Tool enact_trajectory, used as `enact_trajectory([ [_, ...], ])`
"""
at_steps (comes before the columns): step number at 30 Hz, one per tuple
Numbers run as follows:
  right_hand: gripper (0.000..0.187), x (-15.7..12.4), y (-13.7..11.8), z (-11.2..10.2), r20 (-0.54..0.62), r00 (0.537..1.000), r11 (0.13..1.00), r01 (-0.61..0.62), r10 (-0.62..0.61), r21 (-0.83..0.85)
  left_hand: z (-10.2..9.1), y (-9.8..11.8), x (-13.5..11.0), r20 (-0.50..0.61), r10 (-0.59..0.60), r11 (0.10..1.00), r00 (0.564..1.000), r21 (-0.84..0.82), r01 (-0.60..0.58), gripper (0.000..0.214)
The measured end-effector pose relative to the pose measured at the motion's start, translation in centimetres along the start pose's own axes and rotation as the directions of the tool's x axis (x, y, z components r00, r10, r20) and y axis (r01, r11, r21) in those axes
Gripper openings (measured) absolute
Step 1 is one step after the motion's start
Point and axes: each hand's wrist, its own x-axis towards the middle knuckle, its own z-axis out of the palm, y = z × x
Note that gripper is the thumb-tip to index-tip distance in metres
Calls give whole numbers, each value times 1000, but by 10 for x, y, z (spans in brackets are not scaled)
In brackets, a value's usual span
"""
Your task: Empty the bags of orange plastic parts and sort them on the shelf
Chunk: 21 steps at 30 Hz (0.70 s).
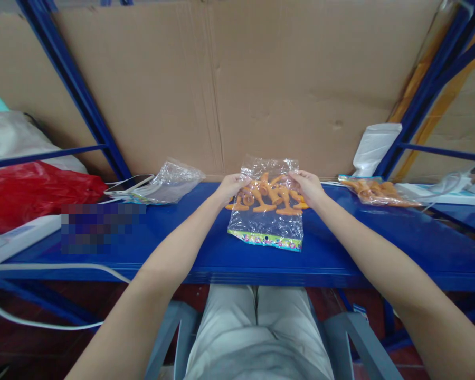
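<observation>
A clear plastic bag (267, 221) with a coloured printed strip along its near edge lies on the blue shelf (340, 253). Several orange plastic pieces (269, 196) sit inside it. My left hand (230, 188) pinches the bag's left side near its open far end. My right hand (309, 187) pinches the right side at the same height. Both hands have their fingers closed on the plastic film.
A pile of empty clear bags (169, 182) and a phone (129, 184) lie to the left. A red plastic bag (31, 192) sits further left. A filled bag of orange pieces (374, 191) lies to the right. Cardboard (237, 84) backs the shelf, framed by blue posts.
</observation>
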Motion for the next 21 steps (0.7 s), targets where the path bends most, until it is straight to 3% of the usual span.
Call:
enact_trajectory([
  [3, 24, -1, -3, 1, -64, 998, 1000, 25, -25, 3, 1, 0, 0, 13, 9, 1000, 1000, -23, -9, 13],
  [10, 39, 7, 5, -3, -111, 972, 977, 198, -207, -84, 7, 2, -1, 28, 35, 996, 999, -83, -33, 27],
  [16, 43, 13, 10, -5, -161, 947, 958, 265, -280, -106, 12, 4, -2, -57, 109, 993, 992, -30, -111, 34],
  [21, 43, 10, 7, -4, -145, 957, 966, 239, -252, -101, 13, 3, 2, -138, 201, 979, 970, 62, -194, 35],
])
